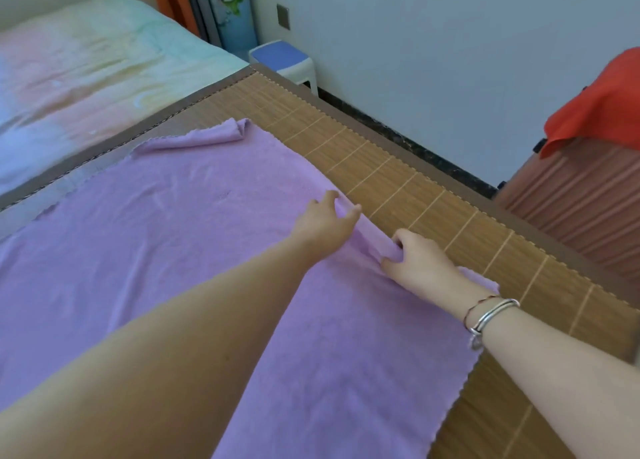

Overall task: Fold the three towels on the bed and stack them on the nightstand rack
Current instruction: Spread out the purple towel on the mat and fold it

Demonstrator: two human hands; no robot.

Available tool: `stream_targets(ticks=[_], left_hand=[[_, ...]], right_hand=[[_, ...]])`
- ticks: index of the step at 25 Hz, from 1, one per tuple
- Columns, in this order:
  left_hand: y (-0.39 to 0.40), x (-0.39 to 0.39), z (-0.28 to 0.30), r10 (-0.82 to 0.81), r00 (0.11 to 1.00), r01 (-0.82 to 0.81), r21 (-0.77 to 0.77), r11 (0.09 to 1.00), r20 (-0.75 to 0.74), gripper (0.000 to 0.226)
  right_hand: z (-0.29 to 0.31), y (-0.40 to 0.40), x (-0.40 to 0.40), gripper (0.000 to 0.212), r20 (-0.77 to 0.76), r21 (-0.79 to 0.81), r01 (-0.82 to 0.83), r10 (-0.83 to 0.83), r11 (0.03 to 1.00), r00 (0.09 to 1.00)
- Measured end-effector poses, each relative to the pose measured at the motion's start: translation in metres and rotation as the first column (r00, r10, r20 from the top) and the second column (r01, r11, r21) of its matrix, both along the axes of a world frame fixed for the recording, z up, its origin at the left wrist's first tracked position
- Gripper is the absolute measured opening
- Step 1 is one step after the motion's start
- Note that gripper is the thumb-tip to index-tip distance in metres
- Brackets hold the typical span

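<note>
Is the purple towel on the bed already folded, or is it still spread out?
Spread out: the purple towel lies in one layer, only its far corner flipped. Left hand and right hand pinch its right edge.

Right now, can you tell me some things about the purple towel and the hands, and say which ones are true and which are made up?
1. The big lilac purple towel lies spread on a woven bamboo mat. True.
2. Both hands pinch the towel's right edge. True: left hand, right hand.
3. The towel's far corner is flat. False: it is folded over.
4. The silver bangles are on the left wrist. False: right wrist.
5. The small plastic stool has a red top. False: blue.
</note>
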State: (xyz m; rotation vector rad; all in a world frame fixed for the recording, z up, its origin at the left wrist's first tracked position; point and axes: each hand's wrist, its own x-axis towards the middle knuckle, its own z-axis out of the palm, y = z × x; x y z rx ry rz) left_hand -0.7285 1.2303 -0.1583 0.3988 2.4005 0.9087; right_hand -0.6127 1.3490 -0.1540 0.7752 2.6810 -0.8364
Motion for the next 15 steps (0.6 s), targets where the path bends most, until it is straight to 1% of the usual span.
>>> stream_targets(ticks=[1,2,3,4,6,7,9,11,13,14,15], left_hand=[[-0.001,0.005,0.005,0.069,0.997,-0.072,0.052,0.996,0.042,0.074],[-0.004,0.008,0.012,0.135,0.987,-0.144,0.101,0.984,0.085,0.079],[-0.011,0.011,0.021,0.176,0.980,-0.187,0.125,0.974,0.095,0.079],[-0.022,0.014,0.031,0.196,0.979,-0.202,0.114,0.973,0.063,0.073],[-0.053,0.017,0.051,0.270,0.963,-0.267,0.128,0.955,0.000,0.055],[-0.073,0.020,0.063,0.333,0.943,-0.329,0.163,0.930,0.006,0.048],[-0.131,0.031,0.091,0.424,0.905,-0.417,0.235,0.878,0.021,0.042],[-0.204,0.047,0.119,0.432,0.902,-0.418,0.260,0.871,0.005,0.042],[-0.293,0.069,0.146,0.433,0.901,-0.416,0.300,0.858,0.012,0.041],[-0.333,0.079,0.156,0.448,0.893,-0.432,0.325,0.841,0.027,0.039],[-0.399,0.098,0.170,0.509,0.860,-0.485,0.343,0.804,0.024,0.037]], right_hand=[[0.009,-0.009,0.008,0.005,-0.070,-0.153,-0.046,0.035,0.987,0.997],[0.020,-0.019,0.015,0.007,-0.127,-0.271,-0.104,0.071,0.957,0.989],[0.033,-0.032,0.023,0.012,-0.173,-0.351,-0.165,0.109,0.922,0.979],[0.047,-0.045,0.029,0.016,-0.207,-0.396,-0.213,0.140,0.893,0.968],[0.075,-0.071,0.039,0.023,-0.230,-0.414,-0.269,0.186,0.870,0.955],[0.090,-0.084,0.045,0.026,-0.233,-0.410,-0.283,0.201,0.867,0.952],[0.122,-0.125,0.056,0.031,-0.230,-0.399,-0.314,0.237,0.862,0.944],[0.151,-0.181,0.068,0.033,-0.218,-0.419,-0.334,0.263,0.844,0.940],[0.173,-0.254,0.077,0.033,-0.216,-0.429,-0.368,0.302,0.825,0.929],[0.182,-0.289,0.081,0.033,-0.218,-0.425,-0.396,0.332,0.814,0.918],[0.193,-0.348,0.090,0.034,-0.227,-0.423,-0.447,0.385,0.788,0.894]])
